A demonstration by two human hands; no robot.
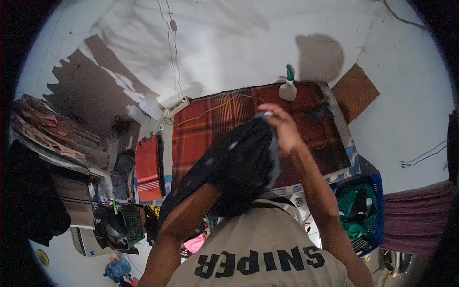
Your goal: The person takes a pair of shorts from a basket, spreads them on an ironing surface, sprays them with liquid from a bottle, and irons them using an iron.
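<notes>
Nearest the lens, a pale grey shirt (260, 258) with dark lettering is seen at the lower edge, and from it both forearms are raised toward the middle of the view. A dark, speckled garment (239, 162) is held up between the camera and the tabletop (344, 143), which is covered by a red plaid cloth (205, 129). The right hand (282, 125) is closed over the garment's upper end, with the fabric bunched in its fingers. The left hand is hidden inside or behind the hanging cloth, so whether it is spread or gripping cannot be told; only its forearm (184, 215) is seen entering the folds from below.

On the far edge of the plaid cloth a white spray bottle (288, 86) with a teal head is stood upright. A thin yellow cord (210, 110) is laid across the cloth. A folded red fabric (149, 168) is placed just beside the cloth's left edge. A blue basket (377, 201) holding green items is seen at the right.
</notes>
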